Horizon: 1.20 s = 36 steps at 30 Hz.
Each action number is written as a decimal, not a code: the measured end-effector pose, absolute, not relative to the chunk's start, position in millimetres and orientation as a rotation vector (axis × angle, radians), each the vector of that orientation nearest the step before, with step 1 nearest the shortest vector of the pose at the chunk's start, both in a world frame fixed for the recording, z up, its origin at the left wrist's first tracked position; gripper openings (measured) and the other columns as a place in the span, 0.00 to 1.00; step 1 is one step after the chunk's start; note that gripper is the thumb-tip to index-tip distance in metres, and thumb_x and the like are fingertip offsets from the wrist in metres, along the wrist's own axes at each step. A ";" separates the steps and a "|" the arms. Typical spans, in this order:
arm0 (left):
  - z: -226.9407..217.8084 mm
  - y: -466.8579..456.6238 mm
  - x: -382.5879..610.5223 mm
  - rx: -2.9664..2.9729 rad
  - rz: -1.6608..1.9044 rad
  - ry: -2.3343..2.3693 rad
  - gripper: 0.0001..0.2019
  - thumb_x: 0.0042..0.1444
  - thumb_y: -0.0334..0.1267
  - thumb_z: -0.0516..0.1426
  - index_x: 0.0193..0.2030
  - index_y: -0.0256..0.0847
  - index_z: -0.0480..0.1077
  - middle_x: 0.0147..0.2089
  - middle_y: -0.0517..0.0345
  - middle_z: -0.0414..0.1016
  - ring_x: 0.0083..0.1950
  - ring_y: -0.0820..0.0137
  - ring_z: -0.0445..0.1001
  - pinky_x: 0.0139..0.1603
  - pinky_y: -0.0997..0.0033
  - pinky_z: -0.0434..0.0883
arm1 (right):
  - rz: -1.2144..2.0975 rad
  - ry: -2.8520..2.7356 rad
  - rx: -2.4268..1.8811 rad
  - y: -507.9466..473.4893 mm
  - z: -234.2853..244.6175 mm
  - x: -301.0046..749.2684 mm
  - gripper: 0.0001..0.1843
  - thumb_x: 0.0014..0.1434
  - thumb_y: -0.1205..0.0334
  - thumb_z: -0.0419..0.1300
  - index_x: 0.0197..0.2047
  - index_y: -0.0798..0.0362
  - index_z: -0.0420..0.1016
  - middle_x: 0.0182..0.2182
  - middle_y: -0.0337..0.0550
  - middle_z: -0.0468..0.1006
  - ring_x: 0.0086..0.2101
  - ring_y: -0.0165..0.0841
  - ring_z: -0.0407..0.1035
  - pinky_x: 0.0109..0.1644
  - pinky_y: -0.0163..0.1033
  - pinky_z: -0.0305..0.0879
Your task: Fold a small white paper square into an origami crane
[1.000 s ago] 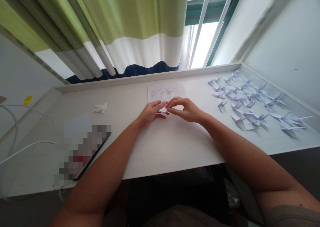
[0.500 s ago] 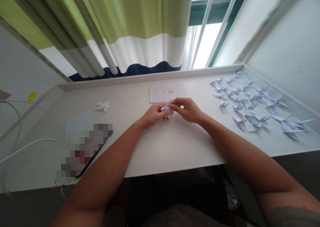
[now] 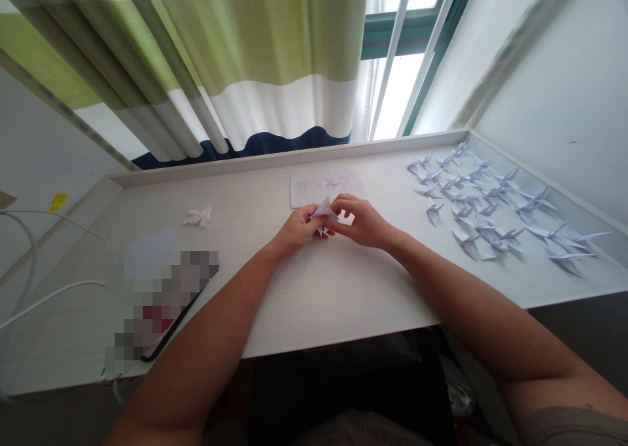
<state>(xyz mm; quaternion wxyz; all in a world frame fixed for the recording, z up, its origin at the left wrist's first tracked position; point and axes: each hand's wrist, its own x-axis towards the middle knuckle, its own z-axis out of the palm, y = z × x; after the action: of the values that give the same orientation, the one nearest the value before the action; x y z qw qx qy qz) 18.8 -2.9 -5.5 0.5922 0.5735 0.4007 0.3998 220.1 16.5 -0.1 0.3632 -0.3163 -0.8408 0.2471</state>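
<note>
Lifted now, folded paper (image 3: 324,209) (pointed) pinched between left hand (image 3: 294,229) and right hand (image 3: 362,222)

Two bare forearms in view, left hand (image 3: 297,229) and right hand (image 3: 362,222) without rings, watch, gloves or bracelets, no sleeve reaching as far as either elbow. At the lower right corner, a strip of grey-brown cloth (image 3: 574,426) over the right upper arm, probably the hem of a short sleeve, though cut off by the frame edge. Along the bottom edge, more cloth of a similar dull tone (image 3: 343,429), dim and blurred.
</note>
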 end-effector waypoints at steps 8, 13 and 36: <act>-6.3 -3.6 19.0 1.355 0.881 0.911 0.21 0.57 0.54 0.70 0.44 0.37 0.78 0.40 0.52 0.83 0.38 0.65 0.84 0.45 0.64 0.78 | 0.714 -2.149 -0.859 21.7 -3.7 223.2 0.12 0.67 0.55 0.64 0.33 0.51 0.75 0.33 0.43 0.80 0.33 0.34 0.70 0.40 0.42 0.68; -6.7 -4.0 17.6 1.404 0.854 0.921 0.20 0.58 0.53 0.70 0.44 0.36 0.79 0.38 0.49 0.84 0.40 0.64 0.84 0.44 0.65 0.77 | 0.706 -2.052 -0.977 21.0 -4.9 220.5 0.12 0.65 0.56 0.64 0.31 0.51 0.72 0.28 0.40 0.79 0.30 0.33 0.71 0.38 0.41 0.68; -0.6 -9.6 14.4 2.051 0.773 1.493 0.19 0.58 0.39 0.65 0.56 0.42 0.74 0.41 0.54 0.77 0.42 0.60 0.74 0.43 0.60 0.71 | 0.877 -1.947 -1.133 28.8 -15.4 217.7 0.08 0.53 0.65 0.66 0.38 0.52 0.80 0.29 0.38 0.77 0.31 0.33 0.70 0.38 0.39 0.67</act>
<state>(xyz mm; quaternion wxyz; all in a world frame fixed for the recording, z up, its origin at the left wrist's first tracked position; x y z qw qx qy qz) 14.4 -9.6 -0.6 0.2422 0.7504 0.5462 0.2827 217.7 28.8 -15.4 0.3543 -0.4383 -0.7532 0.3393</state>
